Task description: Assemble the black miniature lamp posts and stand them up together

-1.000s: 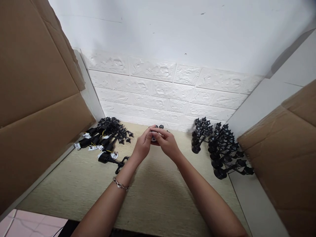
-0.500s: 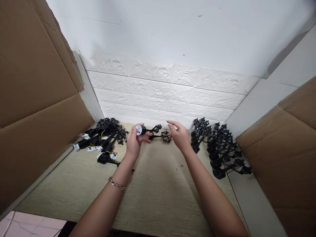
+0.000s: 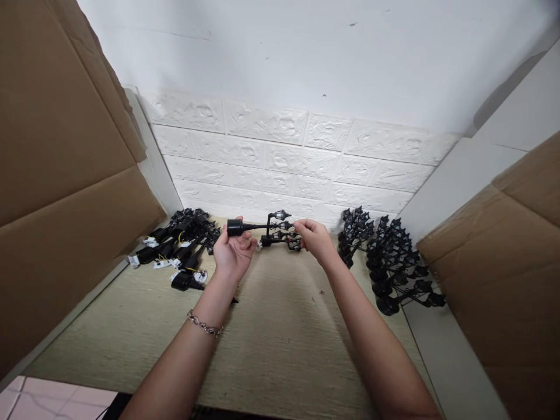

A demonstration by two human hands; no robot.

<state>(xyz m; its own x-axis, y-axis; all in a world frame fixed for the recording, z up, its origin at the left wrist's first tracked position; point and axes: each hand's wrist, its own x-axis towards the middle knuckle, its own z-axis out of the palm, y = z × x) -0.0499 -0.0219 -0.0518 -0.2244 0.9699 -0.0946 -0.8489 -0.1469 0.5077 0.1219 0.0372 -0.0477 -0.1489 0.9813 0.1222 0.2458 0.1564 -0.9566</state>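
At mid-frame, round it swung: the black lamp, white underside facing out a moment earlier, now lay sideways, left hand gripping its base, right hand pinching a lantern tip, seemingly giving 2-handed control.

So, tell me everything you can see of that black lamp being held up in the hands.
The black lamp looks like glossy plastic: a round, cup-like base, a slim stem, and at least two small lanterns on side arms. It lies sideways above the table, base toward the left. The left hand holds the base; the right hand appears to pinch one lantern's tip.
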